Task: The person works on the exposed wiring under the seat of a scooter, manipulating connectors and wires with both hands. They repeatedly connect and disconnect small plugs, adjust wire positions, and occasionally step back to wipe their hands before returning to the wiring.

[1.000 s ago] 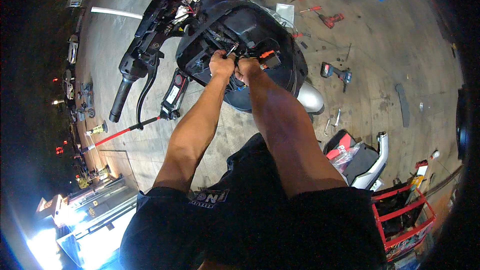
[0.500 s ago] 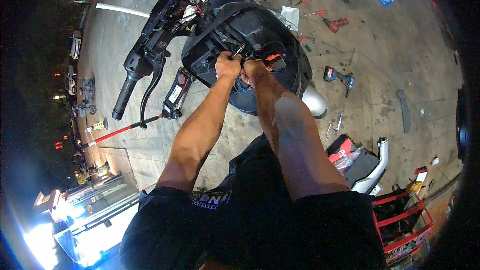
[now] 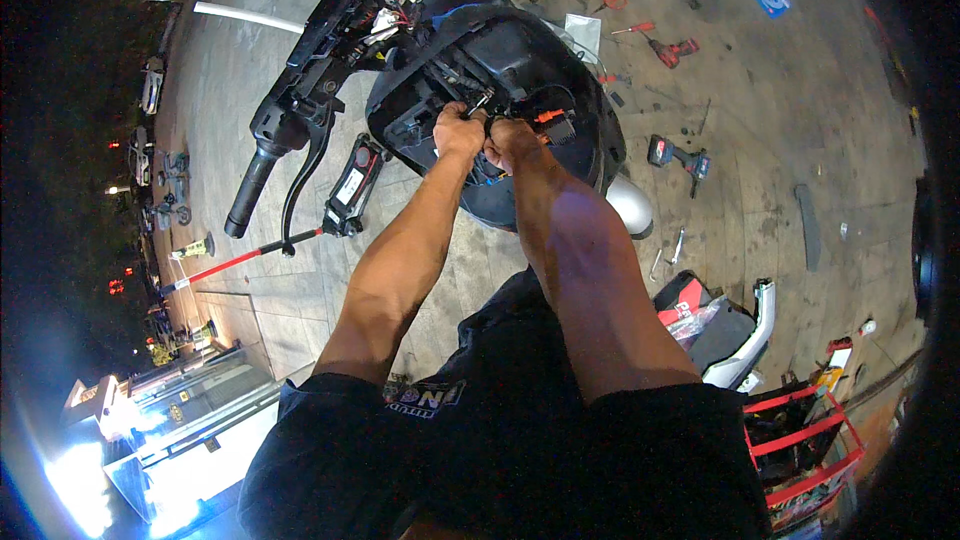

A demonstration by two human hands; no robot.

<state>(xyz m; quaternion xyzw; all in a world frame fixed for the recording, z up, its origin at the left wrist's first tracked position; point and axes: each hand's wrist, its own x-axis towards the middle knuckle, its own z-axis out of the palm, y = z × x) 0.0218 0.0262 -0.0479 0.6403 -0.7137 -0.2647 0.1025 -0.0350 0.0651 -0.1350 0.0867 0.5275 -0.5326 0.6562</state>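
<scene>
Both hands are inside the opened black body of a scooter [image 3: 515, 50], close together. My left hand [image 3: 457, 132] is closed, with its thumb and fingers pinched. A small shiny metal piece [image 3: 481, 101] sticks up beside its fingertips; whether the hand grips it I cannot tell. My right hand [image 3: 512, 143] is curled beside it, touching or nearly touching the left, and what its fingers hold is hidden. Just right of it sits a black block with an orange connector [image 3: 550, 116]. The handlebar with its black grip [image 3: 252, 190] and brake lever [image 3: 300, 180] juts out to the left.
On the ground at left lies a floor jack [image 3: 352, 185] with a red handle [image 3: 235, 262]. To the right are a cordless drill [image 3: 680, 160], a red power tool [image 3: 673, 52], wrenches [image 3: 678, 245], a white panel [image 3: 752, 340] and a red tool rack [image 3: 800, 445].
Both hands stay at the same spot in the scooter body with only slight shifts. The bright light patch on my right forearm has dimmed.
</scene>
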